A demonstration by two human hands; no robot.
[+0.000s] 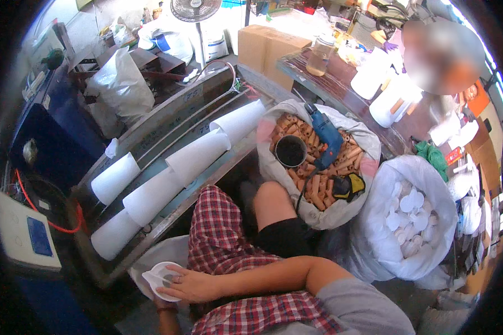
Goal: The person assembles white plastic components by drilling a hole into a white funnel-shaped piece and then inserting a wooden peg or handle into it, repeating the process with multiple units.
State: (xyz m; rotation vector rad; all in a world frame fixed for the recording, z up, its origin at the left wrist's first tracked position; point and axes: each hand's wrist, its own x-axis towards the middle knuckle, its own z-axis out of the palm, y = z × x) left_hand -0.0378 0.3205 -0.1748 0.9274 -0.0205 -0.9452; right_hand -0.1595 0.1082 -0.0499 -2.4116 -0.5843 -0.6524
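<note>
My right hand (194,285) reaches across my lap, its fingers bent over a round white plastic piece (161,271), which looks like a shallow lid or cup with a pale rim. The piece is at the lower left, over a whitish sack beside my thigh. Below it the wrist of my left hand (165,304) shows; the fingers of that hand are hidden behind the piece. Several white tapered sleeves (198,156) lie in rows in a long metal-edged trough (176,215) in front of me, the nearest sleeve just beyond my hands.
A white sack (341,215) of brown tubes holds a blue power drill (325,134), a dark-filled tin (290,151) and a yellow-black tape measure (349,186). Right of it stands a clear bag (374,234) of white discs. A co-worker is at the table (341,84); a scale (25,231) stands left.
</note>
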